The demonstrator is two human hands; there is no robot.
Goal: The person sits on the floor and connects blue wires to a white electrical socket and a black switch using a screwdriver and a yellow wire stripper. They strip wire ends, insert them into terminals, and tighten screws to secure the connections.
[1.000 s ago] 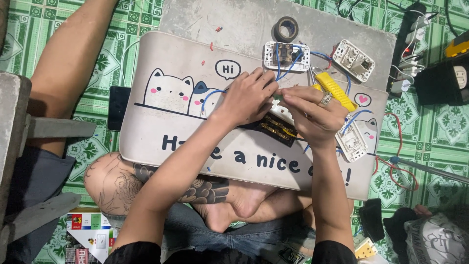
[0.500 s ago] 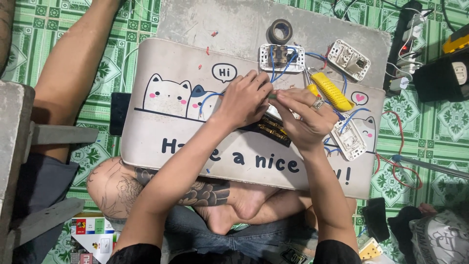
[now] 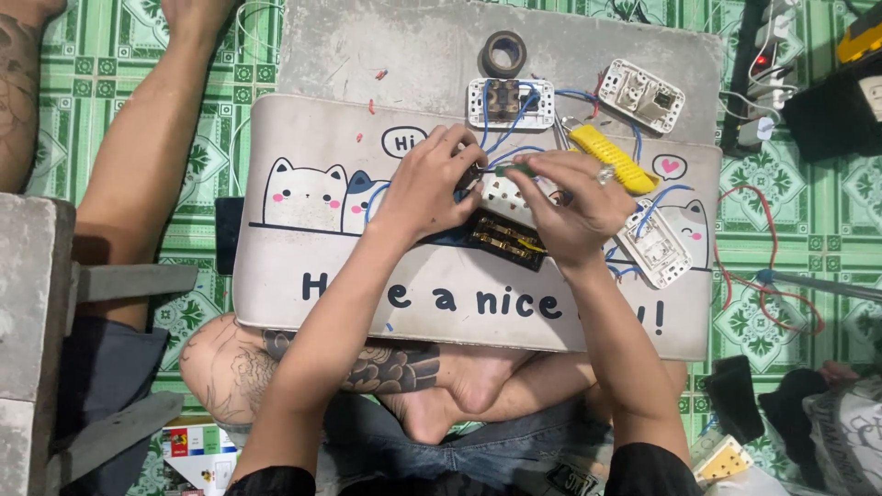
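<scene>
From the head view, the left hand [image 3: 430,188] is curled shut, its fingertips pinching a small white socket piece [image 3: 503,190] at the middle of the cat-printed mat [image 3: 367,276]. The right hand [image 3: 571,204] is closed round a thin green-handled tool [image 3: 514,169], whose tip meets the same piece just beside the left fingers (the contact point itself is too small to make out). A black component with brass contacts [image 3: 503,239] lies directly below both hands, touching or nearly touching the wrists.

Blue wires [image 3: 514,110] run from the hands up to a white switch plate [image 3: 510,103] that straddles the mat's far edge. A roll of dark tape [image 3: 503,53] sits beyond it on the grey board [image 3: 367,46]. A yellow tool [image 3: 611,156] lies slantwise just right of the right hand, and a second white plate [image 3: 654,248] rests near the mat's right edge, with a third [image 3: 643,95] on the board's far right corner.

Open room lies to the left: the mat's cat drawings and near strip carry nothing. Off the right edge, red wire [image 3: 735,266] loops over the green patterned floor [image 3: 781,230].
</scene>
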